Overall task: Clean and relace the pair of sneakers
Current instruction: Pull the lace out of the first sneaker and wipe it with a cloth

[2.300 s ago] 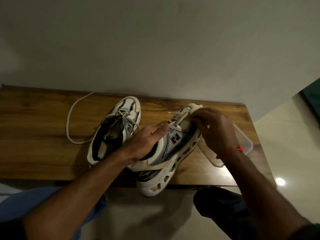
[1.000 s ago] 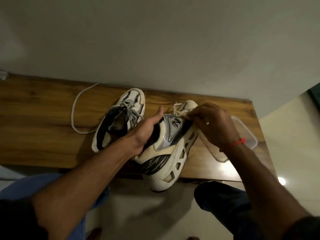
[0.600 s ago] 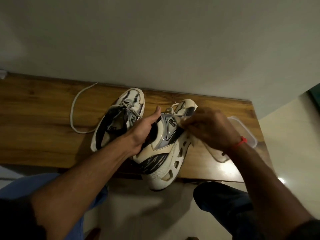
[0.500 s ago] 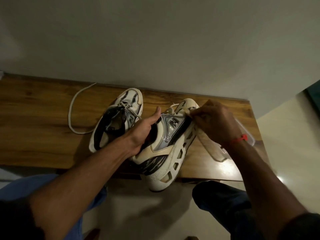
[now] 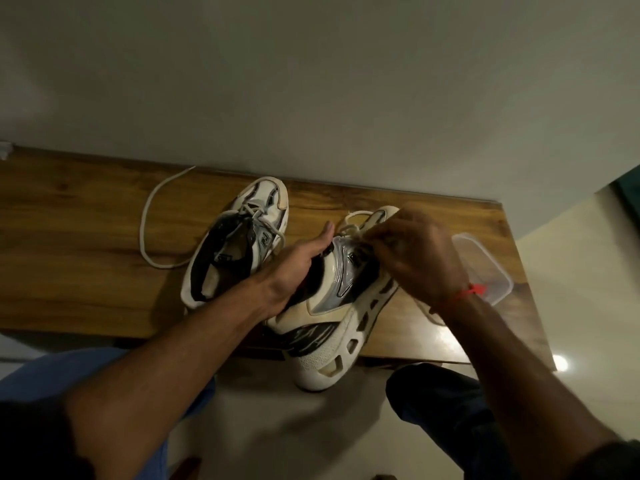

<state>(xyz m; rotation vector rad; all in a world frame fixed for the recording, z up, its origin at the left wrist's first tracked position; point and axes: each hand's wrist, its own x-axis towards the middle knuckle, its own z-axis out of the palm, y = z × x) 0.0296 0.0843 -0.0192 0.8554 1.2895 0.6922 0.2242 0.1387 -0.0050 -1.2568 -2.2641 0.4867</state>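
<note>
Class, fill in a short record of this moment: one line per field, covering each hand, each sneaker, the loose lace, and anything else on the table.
left hand: grips right sneaker's collar
right hand: fingers pinch lace at right sneaker's eyelets
right sneaker: tipped sideways, heel overhanging table edge
left sneaker: upright on table
loose lace: trails left from left sneaker
plastic tub: behind right wrist

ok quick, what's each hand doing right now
Left hand: grips the right sneaker at its collar.
Right hand: pinches that sneaker's lace, though blurred.
</note>
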